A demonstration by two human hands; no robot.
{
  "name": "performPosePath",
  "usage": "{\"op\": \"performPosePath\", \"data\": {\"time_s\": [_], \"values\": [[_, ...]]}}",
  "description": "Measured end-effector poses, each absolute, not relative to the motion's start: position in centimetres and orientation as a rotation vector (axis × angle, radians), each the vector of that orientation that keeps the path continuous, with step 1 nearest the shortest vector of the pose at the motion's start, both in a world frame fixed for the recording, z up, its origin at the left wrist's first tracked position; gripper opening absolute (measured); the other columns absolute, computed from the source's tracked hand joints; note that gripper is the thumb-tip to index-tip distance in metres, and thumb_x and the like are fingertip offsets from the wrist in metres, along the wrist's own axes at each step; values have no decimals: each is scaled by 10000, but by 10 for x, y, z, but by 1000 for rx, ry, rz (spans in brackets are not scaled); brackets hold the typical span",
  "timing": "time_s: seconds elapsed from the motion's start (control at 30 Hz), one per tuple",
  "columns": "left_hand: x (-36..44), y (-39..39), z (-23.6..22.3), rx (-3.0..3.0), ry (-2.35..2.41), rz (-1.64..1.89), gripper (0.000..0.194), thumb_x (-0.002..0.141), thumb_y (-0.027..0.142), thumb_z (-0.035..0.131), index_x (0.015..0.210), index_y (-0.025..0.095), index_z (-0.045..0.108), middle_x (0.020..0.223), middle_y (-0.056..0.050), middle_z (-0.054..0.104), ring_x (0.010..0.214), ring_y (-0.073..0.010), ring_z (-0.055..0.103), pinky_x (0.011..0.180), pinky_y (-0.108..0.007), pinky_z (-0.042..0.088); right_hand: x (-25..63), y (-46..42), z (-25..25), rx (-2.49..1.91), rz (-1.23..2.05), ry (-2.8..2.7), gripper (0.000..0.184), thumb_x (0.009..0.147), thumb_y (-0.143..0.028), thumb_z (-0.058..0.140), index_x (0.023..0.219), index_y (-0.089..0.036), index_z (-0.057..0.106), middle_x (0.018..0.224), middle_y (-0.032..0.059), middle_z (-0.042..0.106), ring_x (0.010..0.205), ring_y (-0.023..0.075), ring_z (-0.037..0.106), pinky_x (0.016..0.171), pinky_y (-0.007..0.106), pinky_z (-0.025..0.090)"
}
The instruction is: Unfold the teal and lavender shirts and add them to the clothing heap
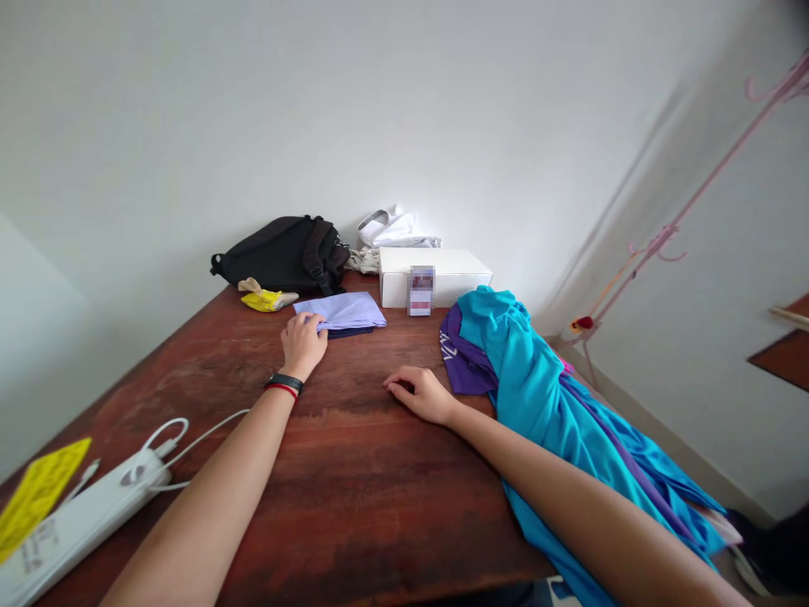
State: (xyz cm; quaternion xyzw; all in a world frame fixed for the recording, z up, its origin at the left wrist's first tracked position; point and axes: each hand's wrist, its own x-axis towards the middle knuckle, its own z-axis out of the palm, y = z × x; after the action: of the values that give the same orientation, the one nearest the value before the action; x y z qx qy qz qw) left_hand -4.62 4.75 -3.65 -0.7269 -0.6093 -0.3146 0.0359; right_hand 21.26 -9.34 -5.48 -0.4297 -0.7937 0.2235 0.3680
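Note:
My left hand (304, 344) reaches to the near left corner of a folded lavender cloth (347, 310), its fingers loosely bent and resting on the edge. Under that cloth shows the edge of a dark navy folded piece (350, 332). Over the middle of the table, my right hand (420, 393) is loosely curled, with a gap between thumb and fingers and nothing in it. Just right of it lies a heap of clothing: a bright turquoise garment (531, 379) over a purple one (466, 362) with white lettering.
On the brown wooden table (354, 497) stand a black bag (271, 253), a white box (455, 274) with a small blurred upright item (420, 295), and white fabric (398, 228). A yellow packet (262, 299) lies left. A white power strip (94, 514) with cables occupies the front left. A pink rack (714, 190) stands right.

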Motion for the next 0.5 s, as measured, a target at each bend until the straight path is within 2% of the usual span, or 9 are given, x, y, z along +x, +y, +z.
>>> {"op": "performPosePath", "data": {"time_s": [0.07,0.27,0.5], "values": [[-45,50,-30,-2197,-1873,-1051,218,894,247,526,1058,200,663,1223,-136,637,1178,-331,549,961,-428,436,213,-93,-55,-1120,574,-2027,179,937,-212,577,978,-190,749,988,71,756,901,195,691,786,291,501],[-45,51,12,-2051,-1881,-1373,188,934,297,465,1028,199,595,984,-73,681,947,-237,630,844,-306,467,215,-92,-57,-1116,568,-2032,180,920,-192,588,991,-188,754,977,68,755,872,189,688,750,277,491],[-27,18,79,-1961,-1634,-2235,94,834,274,551,781,199,574,726,29,540,726,-147,511,676,-215,427,215,-92,-54,-1126,602,-1984,186,932,-237,588,996,-174,752,985,77,753,862,191,678,756,283,487]]}}
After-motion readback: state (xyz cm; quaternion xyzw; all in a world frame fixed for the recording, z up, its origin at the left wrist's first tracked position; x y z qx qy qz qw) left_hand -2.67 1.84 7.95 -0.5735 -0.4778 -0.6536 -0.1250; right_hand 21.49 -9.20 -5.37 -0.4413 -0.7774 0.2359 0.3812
